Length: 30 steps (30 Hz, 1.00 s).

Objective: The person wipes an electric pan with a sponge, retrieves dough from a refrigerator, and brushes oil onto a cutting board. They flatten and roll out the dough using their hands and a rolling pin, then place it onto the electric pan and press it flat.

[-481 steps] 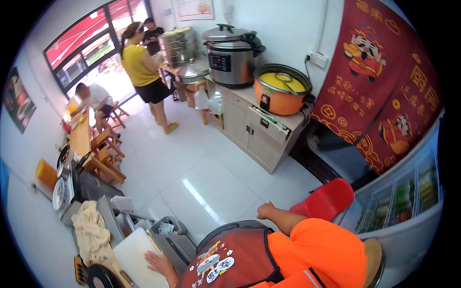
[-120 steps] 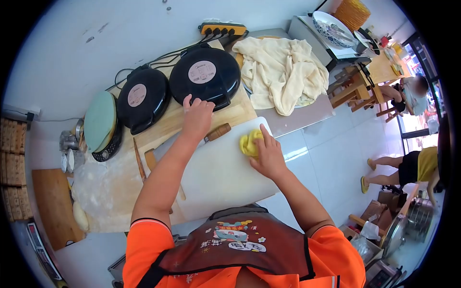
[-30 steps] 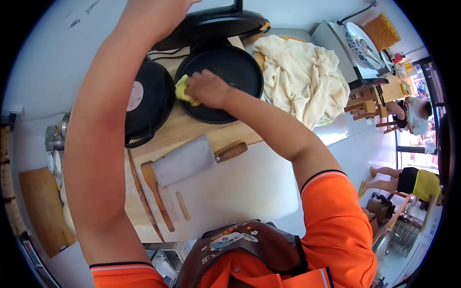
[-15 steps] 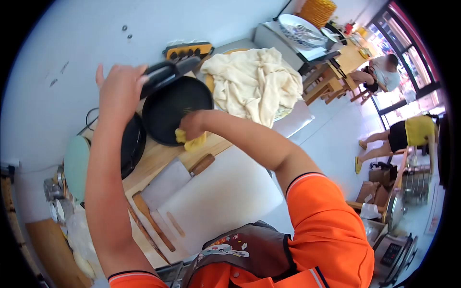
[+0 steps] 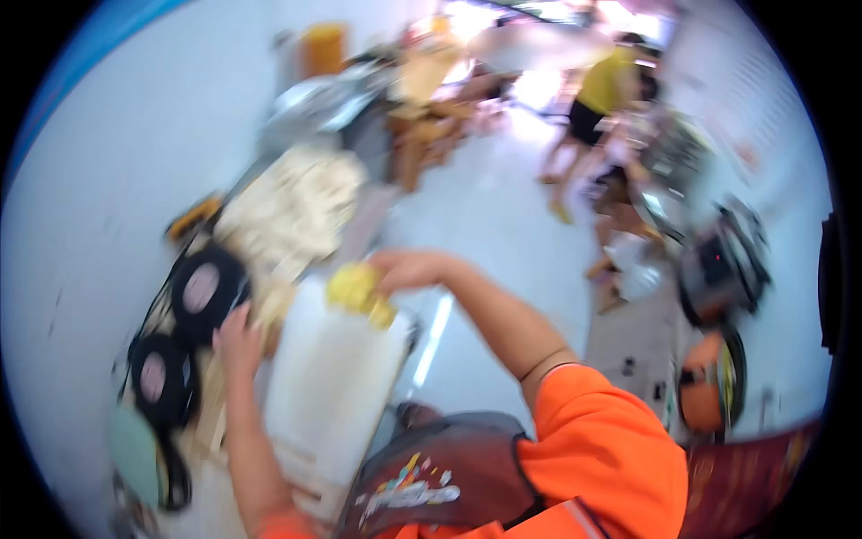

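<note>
In the head view my right hand (image 5: 404,269) grips a crumpled yellow cloth (image 5: 353,287) above the far end of the white cutting board (image 5: 323,386). My left hand (image 5: 239,340) is beside the rim of a round black pan-like appliance (image 5: 208,292), whose top bears a pinkish label. Motion smears its fingers, so contact and grip are unclear. A second black round appliance (image 5: 164,382) with a similar label sits nearer me. Beyond them lies a heap of cream-coloured cloth (image 5: 292,207).
A pale green round object (image 5: 135,454) is at the lower left. A yellow-black power strip (image 5: 193,217) lies by the wall. To the right stand a cooker-like appliance (image 5: 723,265) and a counter (image 5: 633,359). Farther off, a person in yellow (image 5: 606,85) stands bent forward.
My view has swung to the right and blurred. The nearer-hand pan, open before under my raised left hand, now appears covered. My right hand has lifted the yellow cloth out over the cutting board.
</note>
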Tool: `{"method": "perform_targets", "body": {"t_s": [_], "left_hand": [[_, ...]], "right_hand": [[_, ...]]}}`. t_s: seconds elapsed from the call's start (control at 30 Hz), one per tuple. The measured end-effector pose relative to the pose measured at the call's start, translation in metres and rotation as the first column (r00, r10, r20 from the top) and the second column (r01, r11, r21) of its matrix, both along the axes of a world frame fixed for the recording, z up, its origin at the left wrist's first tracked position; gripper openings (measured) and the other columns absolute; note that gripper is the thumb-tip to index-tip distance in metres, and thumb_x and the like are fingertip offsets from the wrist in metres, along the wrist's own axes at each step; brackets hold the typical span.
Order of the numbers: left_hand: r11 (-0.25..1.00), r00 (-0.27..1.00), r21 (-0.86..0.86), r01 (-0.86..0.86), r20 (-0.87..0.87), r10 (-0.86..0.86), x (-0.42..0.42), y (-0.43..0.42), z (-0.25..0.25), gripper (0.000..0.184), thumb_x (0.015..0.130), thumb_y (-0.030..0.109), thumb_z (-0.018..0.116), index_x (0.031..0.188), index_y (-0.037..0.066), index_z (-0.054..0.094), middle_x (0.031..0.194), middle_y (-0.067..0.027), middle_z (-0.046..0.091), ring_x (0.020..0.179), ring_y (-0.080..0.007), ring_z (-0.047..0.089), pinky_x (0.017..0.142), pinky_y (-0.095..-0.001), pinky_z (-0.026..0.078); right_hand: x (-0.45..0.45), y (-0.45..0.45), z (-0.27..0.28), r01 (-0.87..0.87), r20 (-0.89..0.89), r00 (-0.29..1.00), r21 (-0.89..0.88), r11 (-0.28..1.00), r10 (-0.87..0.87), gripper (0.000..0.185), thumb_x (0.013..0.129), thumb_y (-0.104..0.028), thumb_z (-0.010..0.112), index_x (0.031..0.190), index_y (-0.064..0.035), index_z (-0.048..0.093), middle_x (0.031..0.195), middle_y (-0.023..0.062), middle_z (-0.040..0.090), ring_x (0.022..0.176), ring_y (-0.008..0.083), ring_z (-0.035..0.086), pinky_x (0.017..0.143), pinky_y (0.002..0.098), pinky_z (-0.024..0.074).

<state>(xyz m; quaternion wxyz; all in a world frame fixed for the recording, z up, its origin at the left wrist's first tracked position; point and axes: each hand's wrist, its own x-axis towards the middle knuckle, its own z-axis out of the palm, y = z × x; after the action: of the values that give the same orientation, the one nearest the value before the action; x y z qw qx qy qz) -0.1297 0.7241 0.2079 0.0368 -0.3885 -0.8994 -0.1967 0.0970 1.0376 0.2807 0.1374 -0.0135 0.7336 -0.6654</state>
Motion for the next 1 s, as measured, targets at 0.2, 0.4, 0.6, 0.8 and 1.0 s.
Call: {"method": "perform_targets", "body": {"t_s": [0.2,0.4,0.6,0.8,1.0], "left_hand": [[0.858,0.467,0.422,0.292,0.72,-0.513,0.183,0.016,0.068,0.055,0.099,0.006,0.056,0.153,0.004,0.042,0.143,-0.0149,0.058,0.129,-0.0233,0.056,0.109,-0.0339,0.042],[0.885,0.1,0.449,-0.121,0.893,-0.439,0.309,0.002,0.065,0.054,0.109,0.035,0.041,0.156,0.009,0.034,0.151,-0.0094,0.046,0.137,-0.0222,0.045,0.11,-0.0338,0.037],[0.751,0.095,0.482,-0.45,0.863,-0.497,0.356,-0.021,0.024,0.065,0.109,0.046,0.038,0.157,0.004,0.027,0.151,-0.0145,0.043,0.14,-0.0236,0.042,0.118,-0.0382,0.031],[0.626,0.17,0.457,-0.632,0.87,-0.463,0.4,-0.07,0.019,0.051,0.104,0.019,0.055,0.149,0.003,0.038,0.14,-0.0139,0.053,0.124,-0.0265,0.058,0.103,-0.0384,0.049],[0.287,0.268,0.383,-0.878,0.891,-0.368,0.485,-0.188,-0.013,0.05,0.093,0.004,0.061,0.141,0.004,0.047,0.128,-0.0098,0.061,0.117,-0.0226,0.062,0.099,-0.0394,0.052]], "right_hand": [[0.116,-0.118,0.005,0.136,-0.199,0.974,0.895,0.425,0.106,0.024,0.074,-0.016,0.069,0.095,-0.0049,0.069,0.096,0.0144,0.066,0.094,0.036,0.066,0.08,0.049,0.0523],[0.185,-0.168,0.021,0.685,-0.626,0.728,0.652,0.325,-0.279,0.027,0.078,-0.011,0.069,0.102,-0.0023,0.06,0.105,0.0163,0.057,0.105,0.0372,0.057,0.085,0.0457,0.0509],[0.212,-0.218,-0.018,0.723,-0.604,0.635,0.246,0.646,-0.481,0.033,0.083,-0.011,0.066,0.114,-0.0016,0.058,0.111,0.0189,0.052,0.107,0.0386,0.054,0.092,0.0446,0.0471],[0.243,-0.239,-0.065,0.301,-0.327,0.905,0.044,0.952,-0.271,0.06,0.089,-0.015,0.067,0.142,-0.0011,0.044,0.134,0.0212,0.045,0.129,0.0341,0.047,0.108,0.0411,0.0425],[0.294,-0.279,-0.088,-0.076,-0.163,0.985,-0.102,0.992,0.058,0.064,0.092,0.0,0.055,0.153,-0.0097,0.036,0.14,0.0097,0.05,0.117,0.0199,0.056,0.097,0.0351,0.0502]]}}
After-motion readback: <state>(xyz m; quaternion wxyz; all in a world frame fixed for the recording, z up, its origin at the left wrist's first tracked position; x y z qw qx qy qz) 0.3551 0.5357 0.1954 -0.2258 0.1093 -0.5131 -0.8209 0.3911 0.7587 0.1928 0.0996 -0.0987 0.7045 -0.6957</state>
